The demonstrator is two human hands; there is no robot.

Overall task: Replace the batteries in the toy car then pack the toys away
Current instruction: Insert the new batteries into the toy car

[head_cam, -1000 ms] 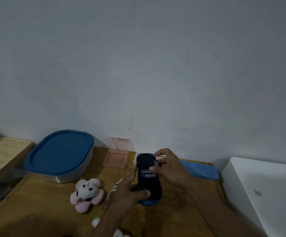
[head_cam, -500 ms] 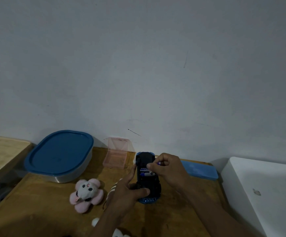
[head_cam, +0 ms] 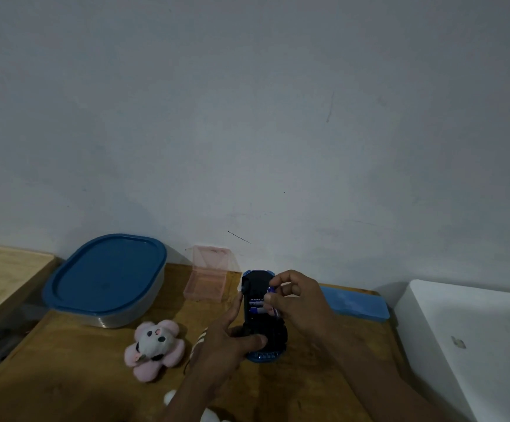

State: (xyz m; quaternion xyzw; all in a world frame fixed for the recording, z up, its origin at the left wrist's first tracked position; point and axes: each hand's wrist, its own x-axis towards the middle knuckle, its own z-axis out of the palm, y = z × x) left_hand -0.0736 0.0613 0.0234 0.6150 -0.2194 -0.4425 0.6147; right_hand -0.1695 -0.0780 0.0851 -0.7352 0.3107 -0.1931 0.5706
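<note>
**A:** Head view: where is the toy car, and what are your hands doing?

**B:** The blue toy car (head_cam: 263, 327) lies upside down near the middle of the wooden desk (head_cam: 65, 376), towards its back edge, with its black underside up and the battery bay open. Your left hand (head_cam: 226, 342) grips the car's near end, thumb laid across it. Your right hand (head_cam: 296, 300) is closed in a pinch on a purple battery (head_cam: 273, 300) directly over the bay, where another battery (head_cam: 256, 309) lies.

**A:** What else is on the desk?

**B:** A pink flower-shaped plush (head_cam: 154, 348) lies left of your left hand. At the back left corner stands a closed container with a blue lid (head_cam: 104, 275). A small pink clear case (head_cam: 208, 277) sits open against the back edge, just left of the car. A flat blue lid (head_cam: 357, 304) rests behind your right wrist, near the back right corner. A white surface (head_cam: 476, 345) adjoins the desk's right edge.
</note>
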